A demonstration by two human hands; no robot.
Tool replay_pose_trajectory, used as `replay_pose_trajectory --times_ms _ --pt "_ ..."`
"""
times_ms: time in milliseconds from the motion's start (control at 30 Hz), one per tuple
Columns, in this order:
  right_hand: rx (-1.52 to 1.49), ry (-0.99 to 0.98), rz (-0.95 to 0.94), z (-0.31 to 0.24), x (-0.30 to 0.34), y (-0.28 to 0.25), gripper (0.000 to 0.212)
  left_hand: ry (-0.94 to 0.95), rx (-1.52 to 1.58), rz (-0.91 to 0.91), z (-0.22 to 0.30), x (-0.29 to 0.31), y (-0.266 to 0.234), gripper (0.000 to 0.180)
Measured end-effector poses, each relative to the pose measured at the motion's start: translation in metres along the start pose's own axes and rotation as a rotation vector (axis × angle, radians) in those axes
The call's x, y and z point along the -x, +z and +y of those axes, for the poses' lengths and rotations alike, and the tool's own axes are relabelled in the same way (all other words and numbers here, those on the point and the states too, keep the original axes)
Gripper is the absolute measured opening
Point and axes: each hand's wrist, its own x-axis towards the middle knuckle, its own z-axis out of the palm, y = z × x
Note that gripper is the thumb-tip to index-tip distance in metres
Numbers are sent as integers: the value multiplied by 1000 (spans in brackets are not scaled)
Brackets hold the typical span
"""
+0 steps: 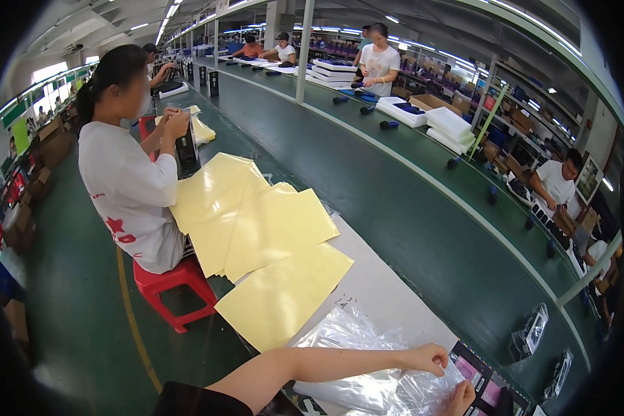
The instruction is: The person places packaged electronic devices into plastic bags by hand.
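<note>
My left hand [428, 358] reaches across from the lower left, its fingers curled and pinched at the upper edge of a clear plastic bag [426, 392]. Close below it, my right hand [460, 398] is partly cut off by the lower edge, its fingers closed at the bag's right side. More clear bags [353, 333] lie crumpled in a loose pile under and behind my left forearm. Right beside my hands are dark boxes with pink panels [494, 394], partly covered by the plastic.
Yellow sheets [277, 291] spread over the grey bench top [374, 277]. A co-worker [128, 173] sits on a red stool [177, 288] at left, holding a small item. Along the right runs a green conveyor [367, 201] carrying two wrapped packages [530, 333]. Handheld dark items [390, 125] lie beyond the rail.
</note>
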Motion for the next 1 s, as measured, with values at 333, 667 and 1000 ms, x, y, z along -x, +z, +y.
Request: replay_pose_trajectory --times_ms 333,667,1000 --pt "262 -346 112 -7 6 1 31 -73 -293 15 10 9 6 49" --pt "259 -290 82 11 -3 0 29 -29 -311 -43 1 9 10 42" --pt "251 -329 68 21 -7 0 26 17 -428 -21 4 15 11 39"
